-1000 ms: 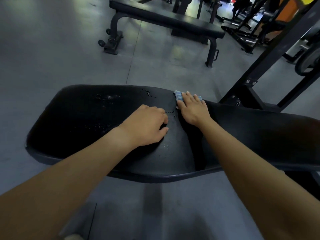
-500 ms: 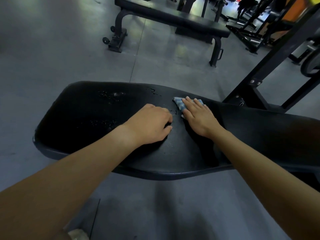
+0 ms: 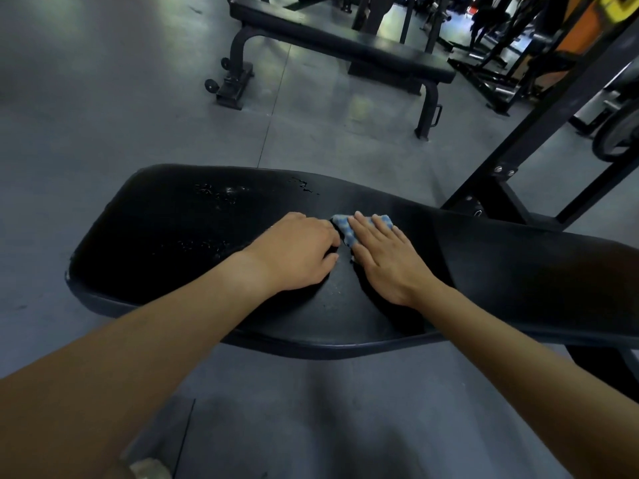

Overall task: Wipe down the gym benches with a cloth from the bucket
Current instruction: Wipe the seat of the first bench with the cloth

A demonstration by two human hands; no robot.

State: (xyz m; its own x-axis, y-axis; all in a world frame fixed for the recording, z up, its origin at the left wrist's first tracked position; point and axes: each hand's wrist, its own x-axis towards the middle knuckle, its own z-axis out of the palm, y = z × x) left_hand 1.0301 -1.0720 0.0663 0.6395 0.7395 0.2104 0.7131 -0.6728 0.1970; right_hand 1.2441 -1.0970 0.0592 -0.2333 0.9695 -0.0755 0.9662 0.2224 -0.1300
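While the right hand (image 3: 383,261) presses a blue checked cloth (image 3: 344,227) flat, the left hand (image 3: 297,254) rests clenched just beside it on the black padded counter (image 3: 518,281).
The right hand's fingers lie straight and together over the cloth, which sits near the middle of the pad and shows past the fingertips and on the thumb side. The left hand's fingers are curled under with nothing visible in them, its knuckles close to the cloth's near corner; whether they touch cannot be told. Water droplets (image 3: 221,193) speckle the pad's left part. A second bench (image 3: 345,39) stands well apart on the grey floor (image 3: 103,115), and a black rack upright (image 3: 539,126) slants at right.
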